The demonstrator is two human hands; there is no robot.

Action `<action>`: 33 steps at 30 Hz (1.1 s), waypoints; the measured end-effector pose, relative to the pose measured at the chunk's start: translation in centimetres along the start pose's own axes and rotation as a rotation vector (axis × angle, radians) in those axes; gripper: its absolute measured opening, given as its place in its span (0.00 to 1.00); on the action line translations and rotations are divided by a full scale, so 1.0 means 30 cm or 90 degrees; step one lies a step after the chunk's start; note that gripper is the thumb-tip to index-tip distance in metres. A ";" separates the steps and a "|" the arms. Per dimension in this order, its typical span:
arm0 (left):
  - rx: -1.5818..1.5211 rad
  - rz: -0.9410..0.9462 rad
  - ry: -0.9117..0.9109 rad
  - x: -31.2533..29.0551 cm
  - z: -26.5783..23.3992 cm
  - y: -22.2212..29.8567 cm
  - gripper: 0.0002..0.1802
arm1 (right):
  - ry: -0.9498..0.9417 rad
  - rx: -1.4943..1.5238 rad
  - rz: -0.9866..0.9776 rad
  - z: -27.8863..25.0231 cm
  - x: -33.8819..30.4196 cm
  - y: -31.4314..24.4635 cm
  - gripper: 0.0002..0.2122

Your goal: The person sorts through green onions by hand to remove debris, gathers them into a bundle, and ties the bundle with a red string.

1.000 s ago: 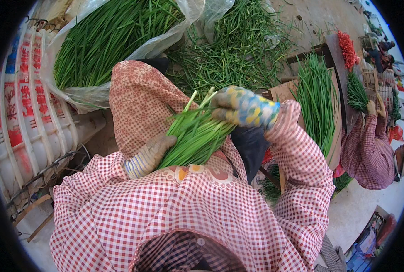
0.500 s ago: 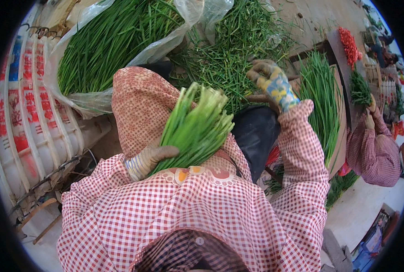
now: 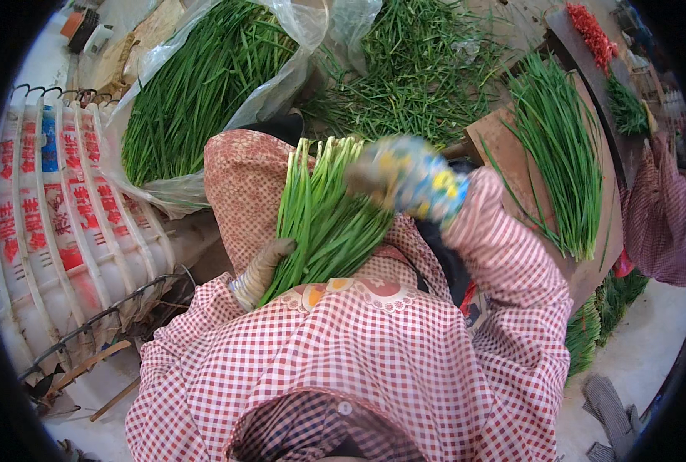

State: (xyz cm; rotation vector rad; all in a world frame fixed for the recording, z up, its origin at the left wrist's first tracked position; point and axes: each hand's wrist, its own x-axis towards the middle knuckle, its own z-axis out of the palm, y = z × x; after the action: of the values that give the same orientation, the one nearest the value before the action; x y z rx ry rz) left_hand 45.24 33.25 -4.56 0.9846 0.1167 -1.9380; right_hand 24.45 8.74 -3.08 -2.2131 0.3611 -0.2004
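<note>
A bunch of garlic chives (image 3: 320,215) rests on my lap, pale cut ends pointing away from me, green leaves toward my body. My left hand (image 3: 264,269), in a striped work glove, is closed around its left side. My right hand (image 3: 385,173), in a glove with a blue and yellow floral cuff, is at the bunch's upper right, by the pale ends. Motion smears its fingers, so their grip cannot be made out. To the right, more chives (image 3: 562,154) lie on a brown board (image 3: 493,142).
A clear plastic bag (image 3: 243,115) full of chives (image 3: 197,100) stands at the far left. Chive trimmings (image 3: 428,77) cover the floor ahead. A white plastic crate (image 3: 66,208) stands at the left. Red ties (image 3: 589,35) hang at the far right, near a co-worker's checked sleeve (image 3: 659,215).
My right hand has swung left from over the floor trimmings to the bunch's pale ends. My left hand still holds the bunch. The view has shifted a little.
</note>
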 end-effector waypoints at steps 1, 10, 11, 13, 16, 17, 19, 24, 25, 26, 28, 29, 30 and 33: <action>-0.037 0.009 -0.006 -0.011 0.049 -0.006 0.35 | 0.071 -0.022 0.039 -0.071 0.017 0.060 0.11; -0.073 0.078 -0.055 -0.017 0.060 -0.022 0.41 | 0.156 -0.138 0.256 -0.272 -0.042 0.062 0.34; -0.081 0.074 -0.071 -0.022 0.070 -0.024 0.41 | -0.002 0.012 0.267 -0.241 -0.021 -0.001 0.32; -0.063 0.083 -0.084 -0.017 0.084 -0.032 0.42 | -0.059 -0.034 0.140 -0.144 -0.006 -0.058 0.36; -0.013 0.104 -0.058 -0.018 0.081 -0.037 0.43 | -0.054 -0.132 0.149 -0.009 0.000 -0.132 0.21; -0.013 0.089 -0.038 -0.022 0.050 -0.044 0.44 | -0.040 -0.113 0.126 0.004 0.005 -0.111 0.21; -0.037 0.065 -0.026 -0.032 0.065 -0.038 0.45 | -0.015 -0.073 0.086 0.014 0.021 -0.044 0.21; -0.050 0.050 -0.070 -0.027 0.088 -0.029 0.45 | 0.139 -0.230 0.151 -0.150 0.074 0.170 0.13; -0.051 0.047 -0.078 -0.022 0.099 -0.028 0.45 | 0.172 -0.312 0.251 -0.241 0.074 0.210 0.15; -0.052 0.051 -0.085 -0.013 0.104 -0.023 0.46 | 0.204 -0.394 0.346 -0.308 0.085 0.229 0.18; 0.053 0.108 -0.074 -0.008 0.094 -0.023 0.48 | 0.263 -0.241 0.277 -0.268 0.096 0.198 0.22; 0.061 0.098 -0.065 -0.005 0.079 -0.020 0.49 | 0.286 -0.162 0.239 -0.230 0.104 0.170 0.24; 0.066 0.083 -0.060 -0.006 0.067 -0.022 0.49 | 0.114 0.206 0.253 -0.200 0.114 0.119 0.26; 0.103 0.097 -0.087 -0.004 0.066 -0.014 0.49 | 0.015 0.155 0.146 -0.027 0.153 -0.024 0.16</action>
State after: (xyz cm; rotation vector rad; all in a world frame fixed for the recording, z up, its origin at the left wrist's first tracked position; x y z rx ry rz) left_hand 43.79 32.68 -3.27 0.9332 -0.1908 -1.8889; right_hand 28.70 7.07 -1.92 -1.9139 0.5693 -0.1384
